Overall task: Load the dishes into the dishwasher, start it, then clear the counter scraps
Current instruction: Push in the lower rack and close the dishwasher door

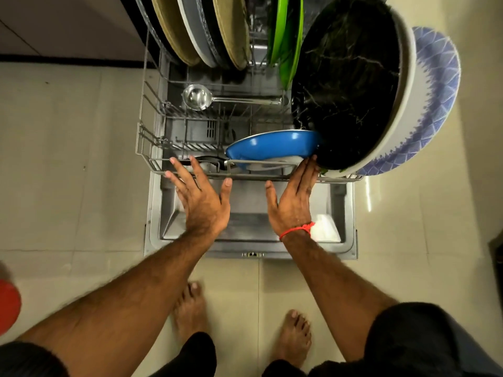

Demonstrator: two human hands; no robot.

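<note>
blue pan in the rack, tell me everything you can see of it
The blue pan is a round frying pan with a glossy blue inside, a pale metallic rim and base, and a dark handle pointing left. It stands on edge, tilted, at the front of the lower rack, behind the front rail. Its right edge meets the big black marbled plate. The right hand reaches the rack beside it with straight fingers; whether it touches the pan is unclear.

Setting: home kitchen. Evidence: an open dishwasher (250,235), its door lowered over a pale tiled floor (68,164); a wire lower rack (152,126) drawn out and stocked with upright dinner plates (226,31), green plates (285,36), a black marbled plate (351,85), a blue frying pan (272,148) and a steel ladle (196,96). Bare feet (190,308) are seen on the tiles, and dark cabinetry (62,25) is fitted alongside.
</note>
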